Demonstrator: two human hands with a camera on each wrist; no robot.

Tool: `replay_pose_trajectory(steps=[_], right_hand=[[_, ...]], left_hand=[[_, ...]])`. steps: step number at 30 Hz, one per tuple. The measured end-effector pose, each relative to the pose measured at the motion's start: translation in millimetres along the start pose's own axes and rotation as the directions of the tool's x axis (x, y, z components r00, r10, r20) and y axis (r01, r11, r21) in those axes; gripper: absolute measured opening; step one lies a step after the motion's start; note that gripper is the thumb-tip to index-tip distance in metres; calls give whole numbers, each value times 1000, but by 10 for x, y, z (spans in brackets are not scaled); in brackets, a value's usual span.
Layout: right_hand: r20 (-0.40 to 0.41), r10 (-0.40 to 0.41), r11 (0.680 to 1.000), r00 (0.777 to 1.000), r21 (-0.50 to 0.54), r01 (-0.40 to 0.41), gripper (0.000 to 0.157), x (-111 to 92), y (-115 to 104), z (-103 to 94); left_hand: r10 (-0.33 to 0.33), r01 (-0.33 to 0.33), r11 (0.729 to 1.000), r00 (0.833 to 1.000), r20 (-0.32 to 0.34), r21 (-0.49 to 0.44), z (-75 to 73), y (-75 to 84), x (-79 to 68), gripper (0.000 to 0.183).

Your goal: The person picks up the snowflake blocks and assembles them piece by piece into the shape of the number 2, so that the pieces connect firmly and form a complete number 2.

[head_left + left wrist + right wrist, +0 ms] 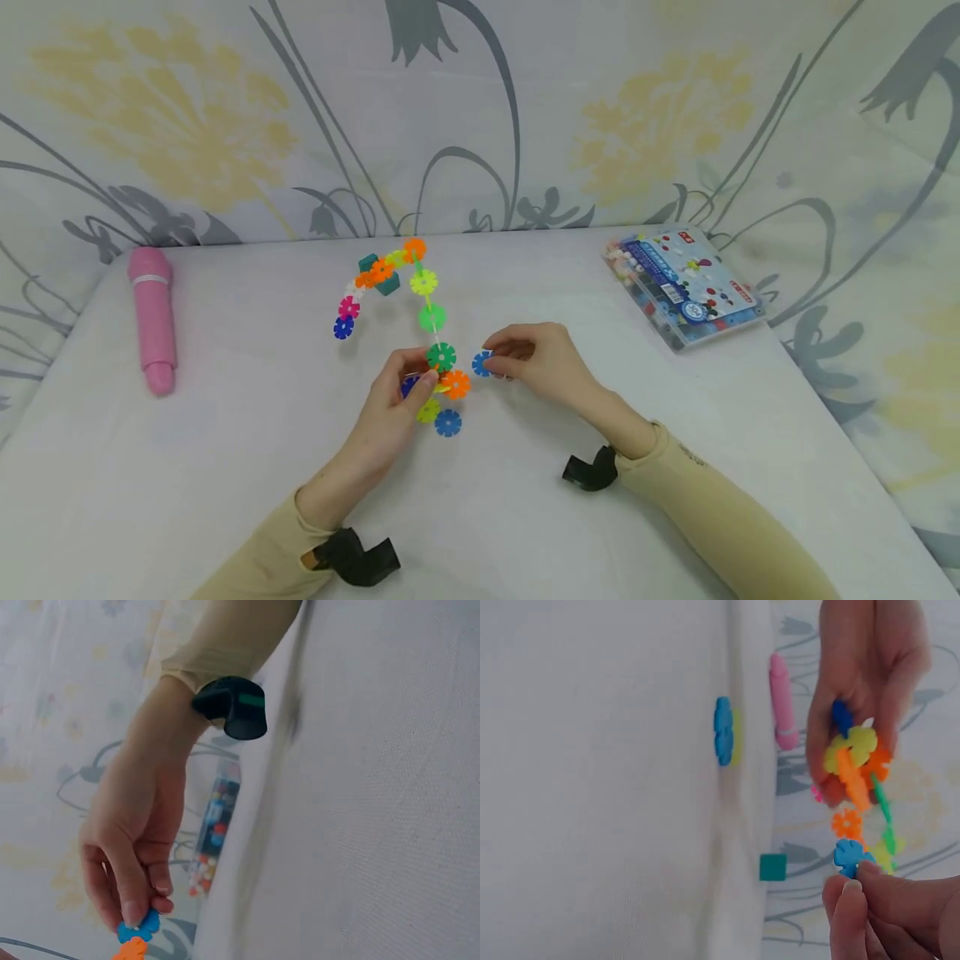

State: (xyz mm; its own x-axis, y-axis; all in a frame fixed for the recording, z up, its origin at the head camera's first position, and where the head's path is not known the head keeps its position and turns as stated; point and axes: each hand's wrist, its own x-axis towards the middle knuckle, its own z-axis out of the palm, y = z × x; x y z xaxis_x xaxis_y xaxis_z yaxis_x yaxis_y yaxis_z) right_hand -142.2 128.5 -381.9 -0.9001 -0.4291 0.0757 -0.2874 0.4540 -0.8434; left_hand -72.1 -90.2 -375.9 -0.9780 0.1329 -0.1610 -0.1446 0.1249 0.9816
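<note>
My left hand (pixel 390 398) grips the lower part of a curved chain of flower-shaped interlocking discs (pixel 432 317). Dark blue, yellow and orange discs cluster around those fingers, most clearly in the right wrist view. Between thumb and fingertips, my right hand (pixel 546 360) pinches a blue flower disc (pixel 480 363), just right of the orange disc (pixel 456 385) on the chain. The left wrist view shows this blue disc (pixel 139 927) overlapping an orange one. On the table below the left hand lie another blue disc (pixel 448 423) and a yellow disc (pixel 429 411).
A pink cylindrical case (pixel 153 321) lies at the table's left. At the back right lies a clear plastic box (pixel 686 283) of colourful pieces with a printed label. A teal block (pixel 386 282) stands behind the chain's far curve. Patterned cloth hangs behind the white table (pixel 510 517).
</note>
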Motion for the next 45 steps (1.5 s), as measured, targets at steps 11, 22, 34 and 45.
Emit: replay_pose_trajectory(steps=[11, 22, 34, 45], right_hand=[[-21, -48, 990, 999, 128, 50, 7, -253, -75, 5], [-21, -277, 952, 961, 130, 277, 12, -249, 40, 37], [-38, -330, 923, 943, 195, 331, 10, -270, 31, 26], [-35, -393, 907, 919, 153, 393, 11, -278, 35, 49]], left_hand=[[29, -29, 1000, 1000, 10, -5, -10, 59, -67, 32], [30, -30, 1000, 999, 31, -2, -7, 61, -35, 33], [18, -15, 999, 999, 50, -47, 9, 89, -73, 32], [28, -22, 997, 996, 81, -74, 30, 59, -97, 33]])
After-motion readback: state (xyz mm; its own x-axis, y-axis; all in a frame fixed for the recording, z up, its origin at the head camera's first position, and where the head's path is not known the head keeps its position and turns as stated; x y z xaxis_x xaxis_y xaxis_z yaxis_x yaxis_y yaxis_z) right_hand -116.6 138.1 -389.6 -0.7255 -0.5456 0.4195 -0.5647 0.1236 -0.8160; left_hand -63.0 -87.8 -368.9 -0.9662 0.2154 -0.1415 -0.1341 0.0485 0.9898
